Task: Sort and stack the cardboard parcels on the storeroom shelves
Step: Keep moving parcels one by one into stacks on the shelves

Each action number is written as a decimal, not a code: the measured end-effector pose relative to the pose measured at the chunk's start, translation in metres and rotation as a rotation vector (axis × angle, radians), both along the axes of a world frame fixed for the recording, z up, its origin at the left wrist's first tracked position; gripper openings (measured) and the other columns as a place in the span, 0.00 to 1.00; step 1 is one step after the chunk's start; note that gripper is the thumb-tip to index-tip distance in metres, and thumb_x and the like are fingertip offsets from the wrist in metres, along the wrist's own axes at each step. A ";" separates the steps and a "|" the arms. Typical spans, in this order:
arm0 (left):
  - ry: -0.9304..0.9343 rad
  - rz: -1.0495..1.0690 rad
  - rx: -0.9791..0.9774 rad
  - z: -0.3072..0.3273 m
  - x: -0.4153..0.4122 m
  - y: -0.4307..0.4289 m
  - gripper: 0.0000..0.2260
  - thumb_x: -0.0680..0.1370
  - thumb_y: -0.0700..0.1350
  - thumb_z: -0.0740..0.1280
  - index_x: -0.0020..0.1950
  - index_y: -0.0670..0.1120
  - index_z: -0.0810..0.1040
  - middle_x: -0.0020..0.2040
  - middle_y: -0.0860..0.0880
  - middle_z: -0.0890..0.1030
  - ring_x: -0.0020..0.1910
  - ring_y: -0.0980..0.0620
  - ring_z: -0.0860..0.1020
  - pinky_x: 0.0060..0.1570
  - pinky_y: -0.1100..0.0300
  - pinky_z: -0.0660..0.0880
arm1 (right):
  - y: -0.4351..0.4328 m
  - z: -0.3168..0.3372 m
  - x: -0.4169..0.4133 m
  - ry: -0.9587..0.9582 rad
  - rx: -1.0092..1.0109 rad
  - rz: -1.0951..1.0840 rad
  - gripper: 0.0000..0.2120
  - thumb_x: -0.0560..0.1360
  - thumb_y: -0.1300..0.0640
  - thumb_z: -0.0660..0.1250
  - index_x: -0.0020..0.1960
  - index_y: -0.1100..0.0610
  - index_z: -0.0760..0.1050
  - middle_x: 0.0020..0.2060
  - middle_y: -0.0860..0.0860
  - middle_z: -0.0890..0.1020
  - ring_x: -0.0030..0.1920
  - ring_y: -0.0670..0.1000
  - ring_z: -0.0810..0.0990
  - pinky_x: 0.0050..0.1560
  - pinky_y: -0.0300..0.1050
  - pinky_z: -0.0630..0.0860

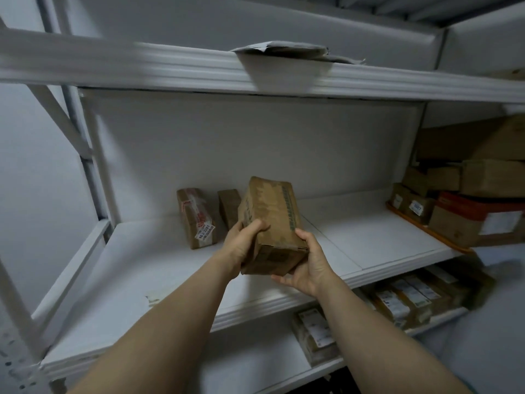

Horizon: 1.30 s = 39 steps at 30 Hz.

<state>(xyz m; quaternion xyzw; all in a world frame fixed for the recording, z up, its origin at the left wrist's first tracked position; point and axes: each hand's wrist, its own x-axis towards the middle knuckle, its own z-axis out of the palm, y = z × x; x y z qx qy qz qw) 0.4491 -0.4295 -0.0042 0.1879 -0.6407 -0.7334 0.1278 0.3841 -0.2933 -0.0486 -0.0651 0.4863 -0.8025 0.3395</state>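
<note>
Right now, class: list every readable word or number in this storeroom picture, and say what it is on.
"16-2-3201": white label on the left standing parcel; the line under it is blurred.
Blurred: green print on the held parcel.
Unreadable: labels on right-hand boxes and lower-shelf boxes.

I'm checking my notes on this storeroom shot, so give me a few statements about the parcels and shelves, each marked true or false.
1. The left hand and right hand both grip the held parcel. True.
2. Nothing else stands on that shelf. False: a labelled parcel and a smaller parcel stand at the middle shelf's back left.
3. A grey mailer overhangs the upper shelf's edge. True.
4. The shelf below is bare. False: labelled boxes lie on the lower shelf.
</note>
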 end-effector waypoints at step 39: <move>-0.171 -0.348 0.049 0.039 -0.233 0.299 0.29 0.70 0.55 0.72 0.66 0.47 0.69 0.51 0.45 0.79 0.45 0.47 0.77 0.37 0.55 0.74 | 0.292 0.064 -0.164 0.759 0.930 -0.630 0.61 0.59 0.47 0.81 0.78 0.47 0.42 0.73 0.50 0.49 0.74 0.55 0.54 0.72 0.50 0.59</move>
